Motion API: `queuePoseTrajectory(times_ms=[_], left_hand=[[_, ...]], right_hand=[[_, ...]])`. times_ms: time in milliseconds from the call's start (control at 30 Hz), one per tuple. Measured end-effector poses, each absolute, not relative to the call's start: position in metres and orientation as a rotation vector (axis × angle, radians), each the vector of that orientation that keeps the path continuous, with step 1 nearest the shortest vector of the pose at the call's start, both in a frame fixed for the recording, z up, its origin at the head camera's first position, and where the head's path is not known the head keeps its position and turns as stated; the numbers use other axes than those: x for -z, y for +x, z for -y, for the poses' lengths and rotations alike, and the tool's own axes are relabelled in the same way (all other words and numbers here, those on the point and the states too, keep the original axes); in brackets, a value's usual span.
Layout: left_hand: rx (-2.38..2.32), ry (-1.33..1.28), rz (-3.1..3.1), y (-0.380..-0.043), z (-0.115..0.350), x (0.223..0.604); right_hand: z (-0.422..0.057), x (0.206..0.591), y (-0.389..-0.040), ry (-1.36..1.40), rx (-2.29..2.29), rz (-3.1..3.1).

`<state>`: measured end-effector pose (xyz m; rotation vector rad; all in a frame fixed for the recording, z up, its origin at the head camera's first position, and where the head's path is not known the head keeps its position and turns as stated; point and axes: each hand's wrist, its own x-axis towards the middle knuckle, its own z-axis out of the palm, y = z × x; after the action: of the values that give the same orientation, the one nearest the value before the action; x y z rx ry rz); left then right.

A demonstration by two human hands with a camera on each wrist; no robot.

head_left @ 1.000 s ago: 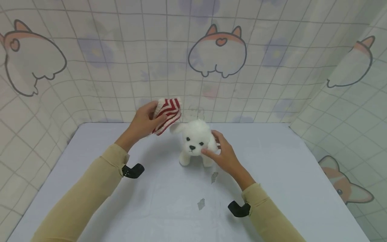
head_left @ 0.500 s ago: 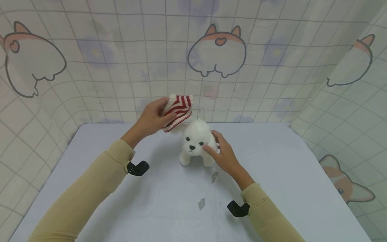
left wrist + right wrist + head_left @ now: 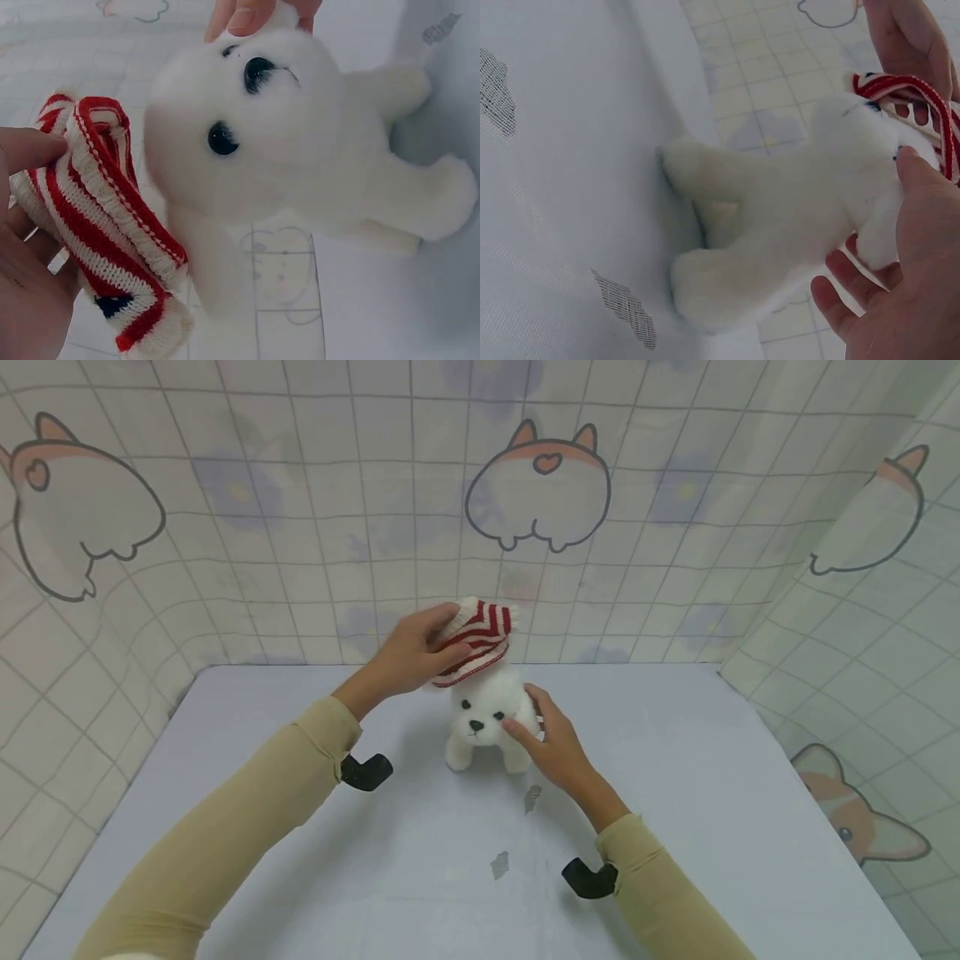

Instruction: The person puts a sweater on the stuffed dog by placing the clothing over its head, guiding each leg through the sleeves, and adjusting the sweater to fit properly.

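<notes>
A white plush dog [image 3: 489, 712] stands on the table, facing the head camera, with black eyes and nose. My left hand [image 3: 414, 647] pinches a small red-and-white striped knitted hat [image 3: 487, 631] between thumb and fingers. The hat is over the top of the dog's head, its opening tilted toward it; in the left wrist view a dark blue patch shows on the hat [image 3: 112, 217]. My right hand [image 3: 555, 739] grips the side of the dog's head, thumb on the cheek and fingers behind the ear. In the head view, the hat and left hand hide the dog's other ear.
The table [image 3: 420, 877] has a white cover with grey leaf-like marks [image 3: 499, 865]. Behind it and at both sides hangs a grid-patterned curtain [image 3: 337, 527] with cartoon dogs. A black wrist device [image 3: 367, 772] sits on the left sleeve, another wrist device [image 3: 590, 878] on the right.
My left hand has carried the knitted hat rightward, from beside the plush dog to over its head. My right hand and the dog have stayed almost still.
</notes>
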<state>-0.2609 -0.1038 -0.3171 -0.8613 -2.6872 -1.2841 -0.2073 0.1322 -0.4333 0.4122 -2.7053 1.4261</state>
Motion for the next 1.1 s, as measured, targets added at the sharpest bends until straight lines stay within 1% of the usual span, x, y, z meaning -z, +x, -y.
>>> queuePoseTrajectory(times_ms=[367, 600, 733, 933, 1100], left_hand=[[1.243, -1.0, 2.773, -0.259, 0.091, 0.314], [1.116, -1.164, 2.782, -0.256, 0.081, 0.318], [0.996, -1.213, 2.823, -0.254, 0.076, 0.321], [0.92, -1.207, 2.851, -0.253, 0.073, 0.322], [0.972, -1.219, 2.785, -0.252, 0.074, 0.324]], right_hand=[[-0.132, 0.431, -0.208, 0.423, -1.433, 2.701], [-0.134, 0.43, -0.209, 0.436, -1.475, 2.662], [-0.135, 0.426, -0.21, 0.419, -1.525, 2.602], [-0.135, 0.414, -0.217, 0.374, -1.644, 2.439], [-0.13, 0.389, -0.211, 0.387, -1.685, 2.369]])
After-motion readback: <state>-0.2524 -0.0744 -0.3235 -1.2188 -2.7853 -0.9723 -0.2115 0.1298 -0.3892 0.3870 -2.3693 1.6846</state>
